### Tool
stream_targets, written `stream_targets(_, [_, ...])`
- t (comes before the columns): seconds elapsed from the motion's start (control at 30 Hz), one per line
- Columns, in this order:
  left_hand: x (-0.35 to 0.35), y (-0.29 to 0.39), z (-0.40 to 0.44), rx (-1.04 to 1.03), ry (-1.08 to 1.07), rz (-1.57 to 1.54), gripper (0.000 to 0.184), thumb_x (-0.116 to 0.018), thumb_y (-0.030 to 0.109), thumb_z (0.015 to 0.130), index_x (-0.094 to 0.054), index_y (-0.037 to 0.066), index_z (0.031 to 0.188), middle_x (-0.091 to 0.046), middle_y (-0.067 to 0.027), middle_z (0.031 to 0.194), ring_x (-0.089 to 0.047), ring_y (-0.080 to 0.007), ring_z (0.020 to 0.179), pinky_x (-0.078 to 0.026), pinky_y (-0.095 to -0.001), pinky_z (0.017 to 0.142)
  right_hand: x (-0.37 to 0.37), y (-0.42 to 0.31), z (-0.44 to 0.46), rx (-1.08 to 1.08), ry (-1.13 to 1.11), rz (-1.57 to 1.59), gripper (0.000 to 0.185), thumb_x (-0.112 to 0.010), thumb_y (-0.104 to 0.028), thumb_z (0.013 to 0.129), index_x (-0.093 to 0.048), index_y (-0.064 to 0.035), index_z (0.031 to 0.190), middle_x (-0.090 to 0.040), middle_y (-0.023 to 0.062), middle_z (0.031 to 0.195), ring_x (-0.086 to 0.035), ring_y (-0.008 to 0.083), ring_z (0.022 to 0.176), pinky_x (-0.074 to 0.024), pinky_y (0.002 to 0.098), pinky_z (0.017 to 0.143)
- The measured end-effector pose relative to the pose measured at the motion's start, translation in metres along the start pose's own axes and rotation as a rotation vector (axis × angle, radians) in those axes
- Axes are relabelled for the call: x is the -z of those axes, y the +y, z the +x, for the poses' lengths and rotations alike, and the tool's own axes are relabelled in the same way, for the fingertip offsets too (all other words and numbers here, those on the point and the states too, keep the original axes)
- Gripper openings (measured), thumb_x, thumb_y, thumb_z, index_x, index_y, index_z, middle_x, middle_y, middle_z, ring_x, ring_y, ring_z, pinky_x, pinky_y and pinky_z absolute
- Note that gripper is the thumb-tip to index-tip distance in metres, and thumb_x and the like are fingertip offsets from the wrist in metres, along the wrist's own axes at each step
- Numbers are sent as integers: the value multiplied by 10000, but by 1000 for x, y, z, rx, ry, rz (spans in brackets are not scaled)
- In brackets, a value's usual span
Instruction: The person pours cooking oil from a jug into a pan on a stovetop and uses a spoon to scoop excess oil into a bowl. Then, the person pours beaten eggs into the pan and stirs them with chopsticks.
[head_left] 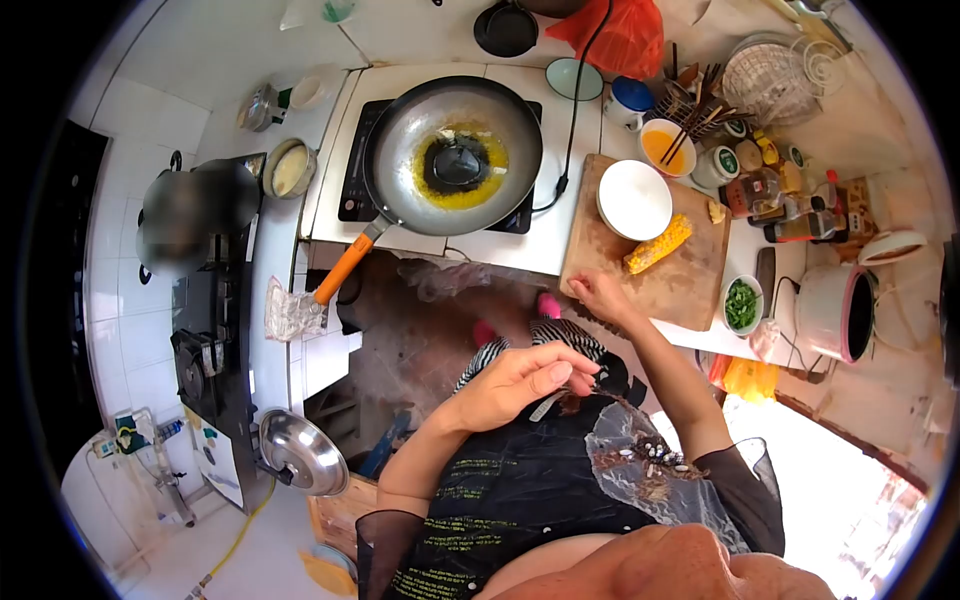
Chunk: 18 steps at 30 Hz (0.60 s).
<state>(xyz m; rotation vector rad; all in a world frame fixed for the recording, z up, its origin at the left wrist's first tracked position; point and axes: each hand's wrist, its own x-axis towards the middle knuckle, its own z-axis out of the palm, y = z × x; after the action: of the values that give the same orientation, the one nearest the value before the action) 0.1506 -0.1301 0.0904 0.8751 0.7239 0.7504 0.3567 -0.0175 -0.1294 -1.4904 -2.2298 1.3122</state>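
My left hand (525, 382) is raised in front of my dark apron, its fingers stretched out and slightly bent, with nothing visible in it. At the front left edge of the wooden cutting board (600, 255), my right hand (600, 296) has its fingers curled in, and no object shows in them. On the board are a white bowl (634, 200) and a corn cob (659, 245) with some kernels cut away. A small corn piece (717, 211) lies beside them. A wok (390, 160) with an orange handle sits on the induction cooker (355, 190), with yellow oil in its bottom.
Behind the board stand a bowl of beaten egg (655, 135) with chopsticks, an enamel mug (628, 105), and several jars and bottles (752, 190). To the right are chopped greens in a bowl (741, 304) and a rice cooker (832, 312). A metal lid (318, 455) is at lower left.
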Motion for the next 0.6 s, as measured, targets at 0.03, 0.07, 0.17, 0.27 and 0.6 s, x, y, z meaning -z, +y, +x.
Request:
stream_targets(0.03, [0,0,2,28,-20,5,408,-405,303,967,-549,-35,1145,-623,-132,988,-573,-196,1008,-401,-315,925,1,0,-2,-9,33,73,216,-563,-234,846,-622,-27,832,-647,145,759,-635,272,701,-489,372,641])
stream_targets(0.07, [0,1,2,12,-37,18,389,-400,280,973,-548,-36,1145,-622,-127,986,-574,-190,1003,-408,-311,917,3,-9,-4,-14,63,142,232,-527,-233,872,-617,-24,827,-644,149,743,-638,266,673,-489,369,621])
stream_targets(0.17, [0,3,6,-1,-55,32,377,-398,268,976,-549,-32,1147,-623,-122,984,-574,-188,1001,-410,-310,914,23,-32,-11,-29,110,236,251,-486,-226,900,-595,-15,819,-627,156,715,-620,252,614,-477,360,583])
stream_targets(0.27, [-14,7,40,8,-25,53,365,-400,259,978,-548,-28,1150,-624,-119,984,-573,-184,1002,-412,-307,911,55,-27,-3,51,166,334,274,-475,-226,921,-527,-4,769,-570,104,630,-565,184,539,-450,314,538])
stream_targets(0.6, [-21,6,62,-25,19,41,376,-420,301,975,-547,-10,1144,-628,-86,948,-574,-138,953,-434,-274,864,105,-75,16,133,178,380,302,-555,-211,913,-521,-7,692,-531,36,591,-509,86,523,-416,238,503])
